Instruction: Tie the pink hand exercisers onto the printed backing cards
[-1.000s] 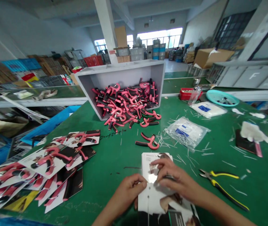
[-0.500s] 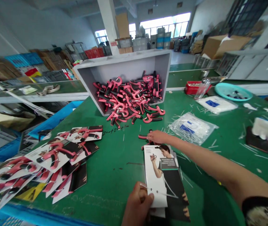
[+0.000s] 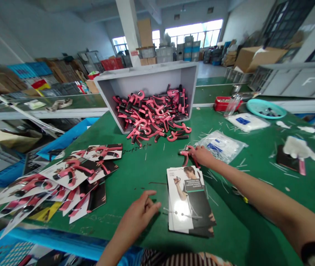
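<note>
My right hand [image 3: 202,156] is closed on a pink and black hand grip strengthener [image 3: 184,153] on the green table, just beyond a stack of printed backing cards [image 3: 192,199]. A thin white cable tie [image 3: 186,214] lies across the two holes near the bottom of the top card. Left of that stack, my left hand [image 3: 139,214] hovers with thumb and index finger apart and nothing in it. At the left, an overlapping pile of cards with grip strengtheners mounted on them [image 3: 72,171] covers the table's edge.
A grey crate [image 3: 146,74] lies on its side, with many pink grip strengtheners [image 3: 153,114] spilling out. To the right are plastic bags of cable ties [image 3: 221,146], a red box [image 3: 225,104], a turquoise bowl [image 3: 266,107] and a white glove [image 3: 298,147]. Loose ties are scattered around.
My left hand has let go of the top card and cable tie and moved left. My right hand has shifted right, bringing the grip strengthener with it and turning it.
</note>
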A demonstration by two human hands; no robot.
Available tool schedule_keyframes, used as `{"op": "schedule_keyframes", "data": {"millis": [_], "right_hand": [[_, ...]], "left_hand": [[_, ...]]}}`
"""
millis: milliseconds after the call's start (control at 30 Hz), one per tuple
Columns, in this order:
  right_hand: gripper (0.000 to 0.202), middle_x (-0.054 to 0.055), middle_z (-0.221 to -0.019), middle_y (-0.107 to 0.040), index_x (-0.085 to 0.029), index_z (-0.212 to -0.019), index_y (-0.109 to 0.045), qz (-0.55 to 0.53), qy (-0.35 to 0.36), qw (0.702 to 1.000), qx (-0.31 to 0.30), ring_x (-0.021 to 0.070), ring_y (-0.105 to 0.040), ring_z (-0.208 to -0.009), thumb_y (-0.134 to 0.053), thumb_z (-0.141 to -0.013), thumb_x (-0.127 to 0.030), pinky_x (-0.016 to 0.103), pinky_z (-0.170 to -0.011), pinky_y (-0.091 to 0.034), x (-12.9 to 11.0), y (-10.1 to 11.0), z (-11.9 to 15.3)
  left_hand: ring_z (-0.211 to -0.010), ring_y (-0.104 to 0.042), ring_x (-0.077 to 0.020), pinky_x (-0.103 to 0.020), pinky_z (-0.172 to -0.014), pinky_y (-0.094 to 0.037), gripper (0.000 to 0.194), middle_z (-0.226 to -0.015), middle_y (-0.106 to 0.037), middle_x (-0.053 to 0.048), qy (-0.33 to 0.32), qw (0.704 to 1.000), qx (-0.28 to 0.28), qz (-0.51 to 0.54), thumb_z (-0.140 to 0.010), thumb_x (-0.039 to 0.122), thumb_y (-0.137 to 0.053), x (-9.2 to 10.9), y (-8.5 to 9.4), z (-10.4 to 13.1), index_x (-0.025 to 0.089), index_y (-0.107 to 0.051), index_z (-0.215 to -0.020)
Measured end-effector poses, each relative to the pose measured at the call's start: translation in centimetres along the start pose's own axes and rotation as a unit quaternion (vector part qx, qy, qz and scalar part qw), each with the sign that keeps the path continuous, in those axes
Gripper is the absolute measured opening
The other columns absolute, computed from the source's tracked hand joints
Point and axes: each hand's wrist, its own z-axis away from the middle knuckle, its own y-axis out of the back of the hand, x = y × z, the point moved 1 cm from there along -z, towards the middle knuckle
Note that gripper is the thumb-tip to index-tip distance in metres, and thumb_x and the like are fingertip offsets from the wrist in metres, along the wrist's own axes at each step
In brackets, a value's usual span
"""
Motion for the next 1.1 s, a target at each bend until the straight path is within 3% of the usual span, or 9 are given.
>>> {"op": "schedule_keyframes", "data": {"millis": [100,200,333,433,533,600,767,933,1100], "right_hand": [[0.046,0.025,-0.116,-0.062,-0.007,-0.127,-0.051,0.001,-0.046,0.999,0.027,0.0335,-0.058,-0.109,-0.044,-0.097,-0.042,0.036,-0.084,-0.043,1.5,-0.2,1.3],[0.039,0.024,-0.108,-0.066,-0.006,-0.114,-0.058,-0.009,-0.067,0.997,0.028,0.0315,-0.062,-0.101,-0.047,-0.096,-0.039,0.032,-0.076,-0.043,2.2,-0.4,1.7],[0.028,0.015,-0.084,-0.072,-0.011,-0.092,-0.065,-0.04,-0.063,0.997,0.021,0.024,-0.067,-0.08,-0.047,-0.095,-0.033,0.027,-0.064,-0.04,2.7,1.5,1.2],[0.036,0.009,-0.079,-0.072,-0.014,-0.093,-0.062,-0.064,-0.048,0.996,0.039,0.0204,-0.066,-0.073,-0.039,-0.098,-0.041,0.025,-0.059,-0.037,2.1,4.0,2.2],[0.039,0.005,-0.079,-0.071,-0.018,-0.096,-0.059,-0.121,0.026,0.99,0.072,0.0175,-0.064,-0.068,-0.035,-0.098,-0.049,0.025,-0.056,-0.035,-0.4,5.4,5.8],[0.036,0.006,-0.077,-0.07,-0.018,-0.095,-0.057,-0.159,0.077,0.981,0.083,0.0173,-0.062,-0.064,-0.037,-0.098,-0.048,0.025,-0.054,-0.034,-2.6,5.2,9.1],[0.03,0.006,-0.066,-0.067,-0.018,-0.098,-0.054,-0.179,0.06,0.981,0.04,0.0196,-0.063,-0.057,-0.035,-0.099,-0.041,0.026,-0.051,-0.031,-6.2,1.8,15.1],[0.028,0.01,-0.079,-0.071,-0.017,-0.104,-0.055,-0.137,0.037,0.99,0.008,0.0247,-0.067,-0.065,-0.039,-0.098,-0.039,0.029,-0.054,-0.038,-6.2,-0.5,17.0],[0.029,0.011,-0.117,-0.062,-0.024,-0.119,-0.052,-0.204,0.095,0.973,0.056,0.0273,-0.06,-0.106,-0.051,-0.094,-0.039,0.038,-0.083,-0.049,-5.0,-0.5,19.3]], "left_hand": [[-0.061,-0.061,-0.0172,-0.027,-0.064,-0.044,0.038,-0.074,-0.067,-0.001,-0.023,0.999,0.009,0.022,-0.092,0.044,-0.046,0.4,0.7,-1.4,0.017,-0.054,-0.117],[-0.064,-0.063,-0.0177,-0.027,-0.065,-0.046,0.033,-0.076,-0.069,-0.002,-0.074,0.997,-0.001,0.003,-0.093,0.04,-0.046,1.5,-0.1,-4.5,0.018,-0.059,-0.113],[-0.095,-0.065,-0.0221,-0.035,-0.087,-0.048,0.025,-0.101,-0.07,-0.009,-0.18,0.979,0.046,-0.08,-0.093,0.028,-0.046,3.4,-0.8,-9.8,0.018,-0.066,-0.105],[-0.121,-0.053,-0.0244,-0.043,-0.106,-0.039,0.033,-0.128,-0.059,-0.011,-0.262,0.952,0.09,-0.128,-0.093,0.023,-0.049,4.6,-0.7,-12.0,0.021,-0.058,-0.125],[-0.132,-0.043,-0.0241,-0.044,-0.11,-0.037,0.053,-0.143,-0.045,-0.011,-0.31,0.937,0.105,-0.126,-0.091,0.026,-0.058,5.3,-0.8,-11.5,0.027,-0.042,-0.141],[-0.123,-0.051,-0.0213,-0.039,-0.103,-0.044,0.045,-0.132,-0.053,-0.009,-0.313,0.938,0.104,-0.11,-0.093,0.026,-0.056,5.1,-1.0,-10.0,0.028,-0.046,-0.137],[-0.105,-0.06,-0.0186,-0.035,-0.095,-0.047,0.027,-0.111,-0.066,-0.005,-0.274,0.952,0.105,-0.09,-0.094,0.027,-0.054,2.3,-2.5,-6.1,0.025,-0.058,-0.121],[-0.103,-0.057,-0.0217,-0.04,-0.094,-0.045,0.022,-0.108,-0.067,-0.005,-0.232,0.96,0.081,-0.133,-0.092,0.028,-0.058,-0.3,-4.3,-4.2,0.023,-0.061,-0.113],[-0.106,-0.054,-0.0218,-0.041,-0.097,-0.04,0.017,-0.109,-0.065,-0.006,-0.23,0.96,0.085,-0.137,-0.093,0.026,-0.054,0.7,-3.8,-4.0,0.022,-0.063,-0.108]]}}
